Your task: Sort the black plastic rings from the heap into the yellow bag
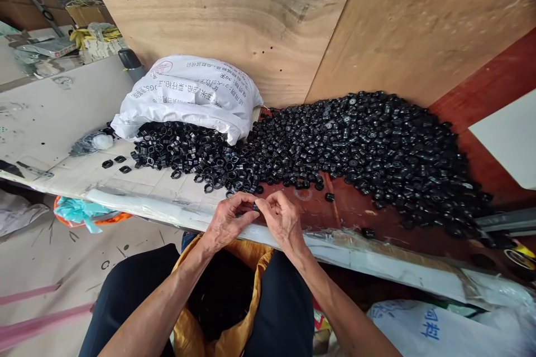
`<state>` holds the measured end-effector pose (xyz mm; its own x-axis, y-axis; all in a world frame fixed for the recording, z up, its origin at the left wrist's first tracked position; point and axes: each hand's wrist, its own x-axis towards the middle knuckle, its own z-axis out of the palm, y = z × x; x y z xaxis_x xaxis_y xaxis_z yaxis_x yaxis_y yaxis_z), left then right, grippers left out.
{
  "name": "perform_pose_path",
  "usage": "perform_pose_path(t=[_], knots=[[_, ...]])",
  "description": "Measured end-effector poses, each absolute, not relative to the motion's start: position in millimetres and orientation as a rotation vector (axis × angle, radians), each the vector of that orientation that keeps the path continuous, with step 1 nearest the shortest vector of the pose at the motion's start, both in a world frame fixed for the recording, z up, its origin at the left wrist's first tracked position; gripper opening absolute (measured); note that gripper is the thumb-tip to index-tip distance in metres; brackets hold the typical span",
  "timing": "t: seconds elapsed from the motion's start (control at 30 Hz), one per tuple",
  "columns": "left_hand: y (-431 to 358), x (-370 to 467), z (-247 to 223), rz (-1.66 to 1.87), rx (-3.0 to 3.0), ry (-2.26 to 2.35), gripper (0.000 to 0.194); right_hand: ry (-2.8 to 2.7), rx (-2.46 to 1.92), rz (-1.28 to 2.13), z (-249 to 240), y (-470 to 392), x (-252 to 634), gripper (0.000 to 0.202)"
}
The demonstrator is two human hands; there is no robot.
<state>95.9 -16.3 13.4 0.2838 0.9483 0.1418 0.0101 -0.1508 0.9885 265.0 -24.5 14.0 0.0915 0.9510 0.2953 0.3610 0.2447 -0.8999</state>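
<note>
Left hand (229, 220) and right hand (281, 218) at worktop (146, 204) front edge, fingertips nearly meeting, both pinching a small black part (255, 207), mostly hidden by fingers. Black rings (180, 148) heaped ahead, at mouth of white woven sack (192, 86). Bigger pile of black caps (389, 150) to the right. Open yellow sack (186, 321) below, between the knees.
</note>
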Motion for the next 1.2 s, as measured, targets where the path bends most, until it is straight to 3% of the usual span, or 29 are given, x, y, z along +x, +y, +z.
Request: perform_pose_path(t=[0.17, 0.3, 0.63, 0.8, 0.97, 1.2], knots=[[-17.9, 98.0, 18.3, 1.12, 1.352, 0.976, 0.028, -1.497, -1.174, 0.803, 11.3, -29.3, 267.8, 0.018], [-17.6, 97.2, 17.2, 1.137, 1.373, 0.998, 0.029, -1.488, -1.295, 0.716, 10.7, -28.4, 267.0, 0.045], [-18.8, 94.9, 14.3, 1.108, 1.353, 0.994, 0.026, -1.49, -1.186, 0.793, 15.9, -31.7, 269.7, 0.018], [-20.1, 95.2, 17.4, 1.078, 1.431, 0.993, 0.027, -1.49, -1.261, 0.73, 12.3, -31.2, 267.9, 0.028], [-25.8, 92.9, 21.1, 1.081, 1.279, 0.969, 0.033, -1.61, -1.101, 0.691, 23.0, -37.8, 267.7, 0.015], [-57.0, 81.6, 18.1, 1.116, 1.349, 1.1, 0.03, -1.65, -1.2, 0.686, 21.1, -52.8, 250.2, 0.021]])
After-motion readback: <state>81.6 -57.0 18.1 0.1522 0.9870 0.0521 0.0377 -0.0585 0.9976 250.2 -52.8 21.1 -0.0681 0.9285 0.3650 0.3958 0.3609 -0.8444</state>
